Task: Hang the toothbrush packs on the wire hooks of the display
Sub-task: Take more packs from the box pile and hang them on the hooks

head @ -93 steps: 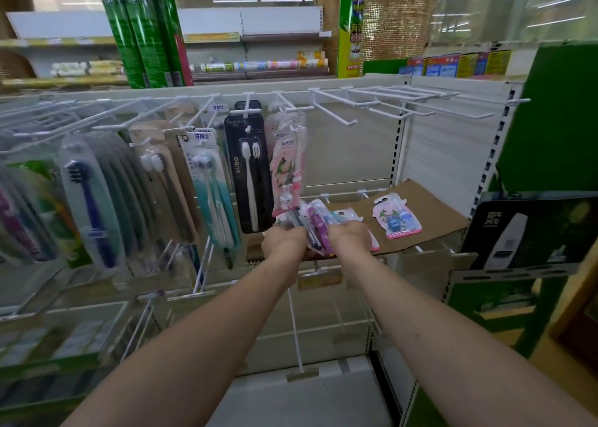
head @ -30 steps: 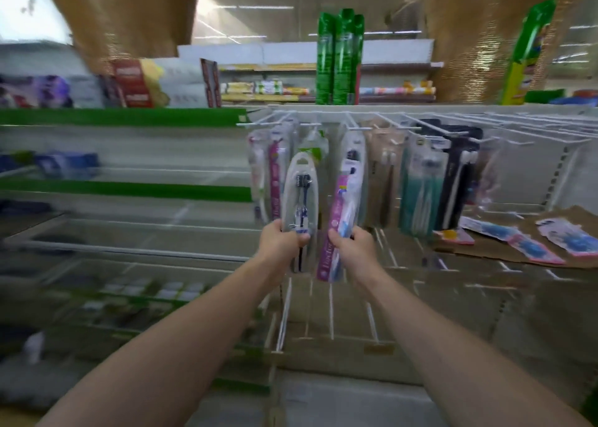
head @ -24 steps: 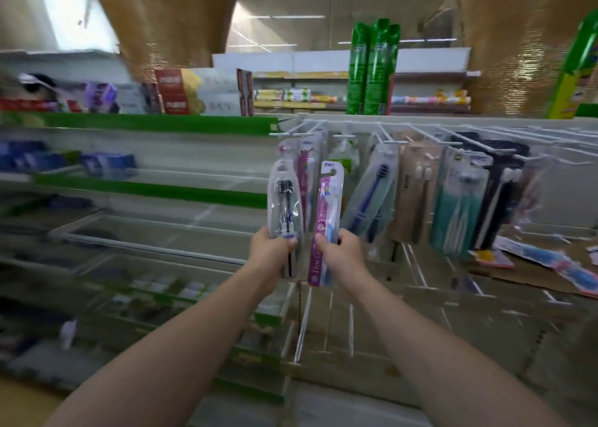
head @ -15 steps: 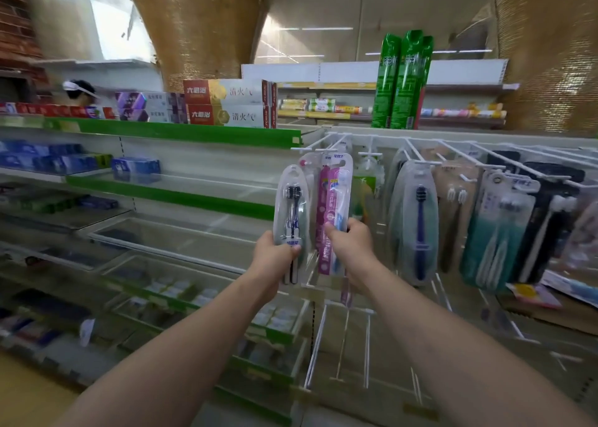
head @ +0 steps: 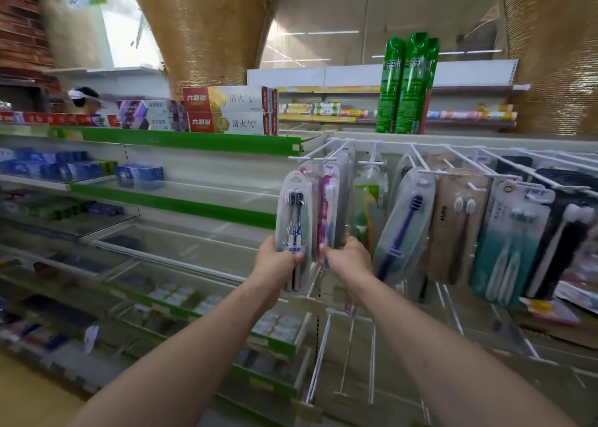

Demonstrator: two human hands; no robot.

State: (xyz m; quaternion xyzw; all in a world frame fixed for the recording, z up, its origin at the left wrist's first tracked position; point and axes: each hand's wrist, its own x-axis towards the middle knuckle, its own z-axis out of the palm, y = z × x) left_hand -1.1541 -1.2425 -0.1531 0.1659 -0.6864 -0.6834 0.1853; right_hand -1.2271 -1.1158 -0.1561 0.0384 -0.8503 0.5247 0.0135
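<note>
Both hands' grips hold clear blister toothbrush packs, left hand [head: 277,266] dark-brushed pack [head: 293,219], right hand [head: 349,258] pink pack [head: 326,213]; each hang-hole should be lined up squarely with the white wire hooks [head: 318,153] at the display's left end.

Carried leftward from the cardboard tray to the leftmost wire hooks [head: 318,158]. Raised upright: dark twin-brush pack [head: 293,219] above left hand [head: 275,264] fingers, pink pack [head: 326,214] above right hand [head: 351,258] fingers, tops now just below hook tips.

This is a shop. Long shelves [head: 181,141] carry boxed toothpaste [head: 226,109], and toothbrush packs [head: 404,226] hang in rows on wire hooks [head: 424,161].
</note>
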